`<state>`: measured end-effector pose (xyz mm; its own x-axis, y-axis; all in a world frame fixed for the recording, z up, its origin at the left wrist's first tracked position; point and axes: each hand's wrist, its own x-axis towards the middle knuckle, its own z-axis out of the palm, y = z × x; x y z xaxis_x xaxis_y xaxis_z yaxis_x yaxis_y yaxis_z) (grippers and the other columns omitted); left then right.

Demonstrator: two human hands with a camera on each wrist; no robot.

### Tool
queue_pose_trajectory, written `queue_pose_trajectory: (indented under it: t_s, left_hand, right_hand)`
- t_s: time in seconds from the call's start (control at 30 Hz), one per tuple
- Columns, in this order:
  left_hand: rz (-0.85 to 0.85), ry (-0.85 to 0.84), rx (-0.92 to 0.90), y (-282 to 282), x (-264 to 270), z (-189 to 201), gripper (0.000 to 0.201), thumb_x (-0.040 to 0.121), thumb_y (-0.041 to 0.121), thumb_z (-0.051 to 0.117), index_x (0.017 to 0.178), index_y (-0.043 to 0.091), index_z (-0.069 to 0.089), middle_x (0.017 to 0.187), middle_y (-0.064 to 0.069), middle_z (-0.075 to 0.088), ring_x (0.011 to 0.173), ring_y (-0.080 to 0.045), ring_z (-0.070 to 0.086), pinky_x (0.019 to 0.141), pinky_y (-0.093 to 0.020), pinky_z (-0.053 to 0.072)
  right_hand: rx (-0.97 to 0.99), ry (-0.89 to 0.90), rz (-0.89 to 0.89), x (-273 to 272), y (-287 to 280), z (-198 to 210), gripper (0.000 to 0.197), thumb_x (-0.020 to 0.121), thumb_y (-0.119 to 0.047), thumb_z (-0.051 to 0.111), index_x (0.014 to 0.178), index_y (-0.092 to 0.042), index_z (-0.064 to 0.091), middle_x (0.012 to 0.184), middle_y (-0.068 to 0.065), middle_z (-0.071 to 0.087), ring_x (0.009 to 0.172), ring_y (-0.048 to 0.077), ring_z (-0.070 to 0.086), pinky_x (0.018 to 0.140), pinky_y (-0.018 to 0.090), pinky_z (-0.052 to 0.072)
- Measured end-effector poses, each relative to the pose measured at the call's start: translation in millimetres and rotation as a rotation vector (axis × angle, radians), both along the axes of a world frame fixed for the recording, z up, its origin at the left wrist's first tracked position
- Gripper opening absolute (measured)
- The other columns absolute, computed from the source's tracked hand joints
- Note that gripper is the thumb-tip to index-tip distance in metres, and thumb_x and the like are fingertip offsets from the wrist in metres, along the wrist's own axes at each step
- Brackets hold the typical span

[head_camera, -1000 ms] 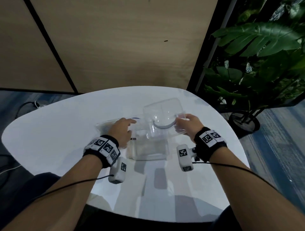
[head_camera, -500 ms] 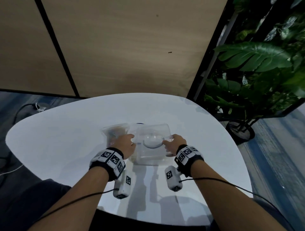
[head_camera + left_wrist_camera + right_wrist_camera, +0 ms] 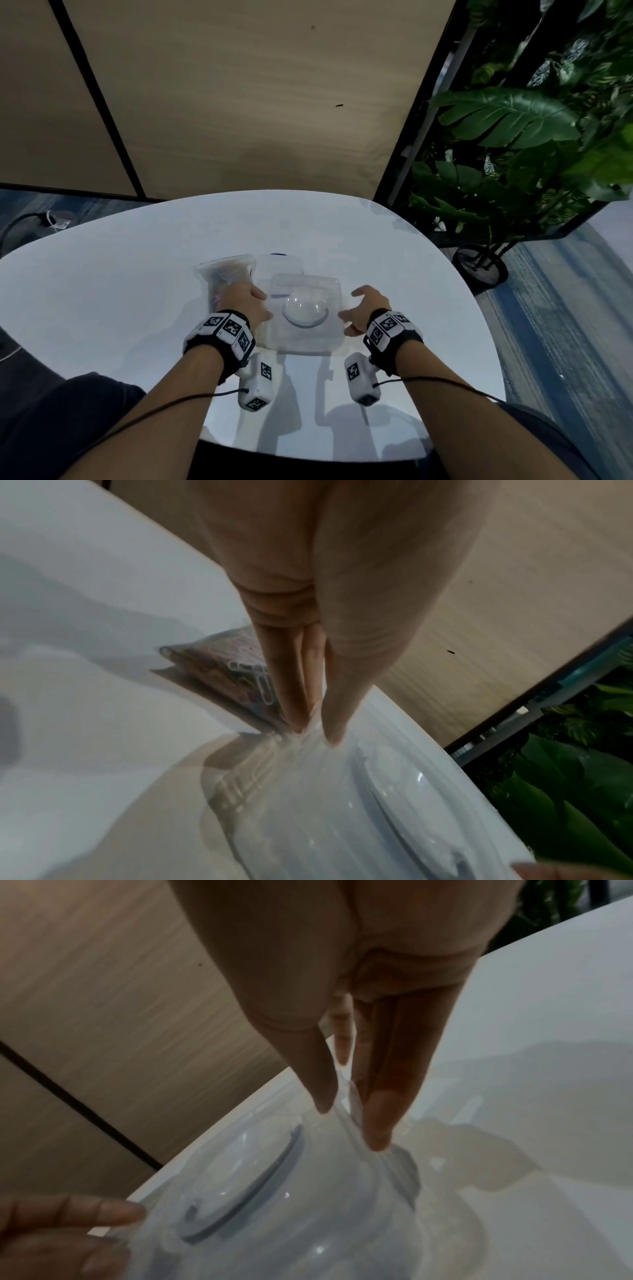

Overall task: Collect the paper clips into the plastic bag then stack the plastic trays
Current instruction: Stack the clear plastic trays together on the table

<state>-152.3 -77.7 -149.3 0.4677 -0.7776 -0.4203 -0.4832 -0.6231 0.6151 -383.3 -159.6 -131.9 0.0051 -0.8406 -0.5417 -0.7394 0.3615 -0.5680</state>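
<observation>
Clear plastic trays (image 3: 305,308) sit nested on the white table (image 3: 102,291), the top one showing a round dome. My left hand (image 3: 246,305) pinches its left rim between thumb and fingertips (image 3: 298,723). My right hand (image 3: 366,308) is at the right rim with fingers spread and straight; in the right wrist view the rim (image 3: 346,1115) passes loosely between thumb and fingers. The plastic bag (image 3: 224,277) of coloured paper clips (image 3: 253,674) lies just behind my left hand. Another clear tray (image 3: 281,270) lies behind the stack.
The table's front edge (image 3: 308,455) is close to my body. A wood panel wall (image 3: 239,102) stands behind the table and leafy plants (image 3: 513,137) at the right. Bare tabletop lies left and right of the trays.
The tray I held up with both hands has come down toward me onto the lower tray. My right hand's fingers have since spread off the rim.
</observation>
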Motion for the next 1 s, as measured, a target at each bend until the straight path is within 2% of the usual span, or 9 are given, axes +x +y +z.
queue_pose_trajectory:
  t_s: [0.1, 0.2, 0.3, 0.43, 0.57, 0.73, 0.87, 0.93, 1.0]
  left_hand:
    - [0.003, -0.019, 0.042, 2.4, -5.7, 4.8, 0.038, 0.067, 0.018, 0.088, 0.101, 0.024, 0.073, 0.102, 0.003, 0.072, 0.095, -0.016, 0.067, 0.088, -0.024, 0.052]
    - [0.006, -0.070, 0.038, 8.1, -9.9, 7.3, 0.052, 0.060, 0.032, 0.089, 0.107, 0.028, 0.068, 0.112, 0.003, 0.070, 0.109, -0.020, 0.066, 0.097, -0.030, 0.052]
    - [0.019, -0.025, 0.012, 11.4, -10.5, 8.8, 0.049, 0.062, 0.032, 0.086, 0.109, 0.027, 0.073, 0.117, 0.003, 0.073, 0.112, -0.021, 0.066, 0.102, -0.030, 0.051]
    - [0.038, 0.000, -0.080, 14.3, -18.4, 10.7, 0.041, 0.079, 0.022, 0.081, 0.120, 0.020, 0.074, 0.127, 0.002, 0.071, 0.121, -0.018, 0.063, 0.096, -0.014, 0.038]
    - [0.039, -0.004, -0.117, 14.6, -33.9, 9.5, 0.038, 0.084, 0.009, 0.075, 0.121, 0.004, 0.071, 0.120, -0.011, 0.073, 0.118, -0.025, 0.066, 0.099, -0.022, 0.045]
    - [0.091, -0.050, -0.105, 16.3, -44.6, 23.3, 0.039, 0.086, 0.015, 0.075, 0.124, 0.009, 0.071, 0.124, -0.007, 0.071, 0.120, -0.021, 0.064, 0.092, -0.014, 0.039]
    - [0.098, -0.032, -0.051, 5.6, -43.0, 24.9, 0.038, 0.081, 0.012, 0.080, 0.118, 0.009, 0.073, 0.119, -0.009, 0.073, 0.113, -0.025, 0.068, 0.097, -0.021, 0.046]
    - [0.097, -0.020, -0.057, -2.7, -37.5, 23.3, 0.038, 0.080, 0.011, 0.080, 0.117, 0.009, 0.073, 0.118, -0.009, 0.073, 0.111, -0.024, 0.068, 0.100, -0.025, 0.049]
    - [0.075, -0.023, -0.073, -15.8, -27.8, 13.5, 0.037, 0.080, 0.010, 0.080, 0.116, 0.010, 0.073, 0.115, -0.007, 0.074, 0.105, -0.021, 0.068, 0.096, -0.022, 0.048]
  right_hand:
    - [0.013, -0.034, -0.098, -10.5, 16.9, -4.1, 0.030, 0.075, -0.018, 0.078, 0.101, -0.017, 0.064, 0.073, 0.008, 0.075, 0.058, 0.021, 0.074, 0.062, 0.038, 0.063]
    - [-0.045, 0.014, -0.111, -8.2, 24.1, -7.2, 0.022, 0.075, -0.023, 0.078, 0.094, -0.019, 0.069, 0.068, 0.006, 0.075, 0.061, 0.020, 0.074, 0.067, 0.038, 0.063]
    - [-0.070, 0.085, -0.081, -0.5, 19.6, -4.8, 0.021, 0.071, -0.025, 0.080, 0.087, -0.020, 0.068, 0.080, 0.009, 0.076, 0.067, 0.024, 0.074, 0.072, 0.038, 0.062]
    - [-0.085, 0.119, -0.017, 3.3, 11.0, -4.8, 0.021, 0.069, -0.023, 0.078, 0.088, -0.019, 0.069, 0.090, 0.010, 0.074, 0.077, 0.029, 0.074, 0.075, 0.040, 0.062]
    - [-0.121, 0.085, 0.027, -4.2, 8.1, -9.6, 0.023, 0.073, -0.030, 0.074, 0.094, -0.024, 0.067, 0.091, 0.007, 0.075, 0.082, 0.025, 0.073, 0.081, 0.035, 0.060]
    - [-0.198, 0.143, 0.163, -8.1, 9.3, -5.4, 0.029, 0.088, -0.026, 0.064, 0.113, -0.012, 0.058, 0.113, 0.012, 0.065, 0.104, 0.031, 0.063, 0.075, 0.030, 0.048]
    - [-0.224, 0.233, 0.313, -4.1, 1.2, 1.2, 0.029, 0.090, -0.017, 0.059, 0.116, -0.008, 0.051, 0.117, 0.016, 0.061, 0.107, 0.034, 0.061, 0.078, 0.034, 0.049]
    - [-0.253, 0.291, 0.411, 3.3, -9.4, 8.6, 0.027, 0.090, -0.011, 0.055, 0.116, -0.006, 0.055, 0.118, 0.016, 0.062, 0.107, 0.033, 0.061, 0.077, 0.034, 0.048]
    - [-0.292, 0.396, 0.477, 11.9, -23.7, 13.0, 0.023, 0.091, -0.006, 0.051, 0.111, -0.004, 0.061, 0.115, 0.014, 0.064, 0.104, 0.031, 0.063, 0.074, 0.032, 0.046]
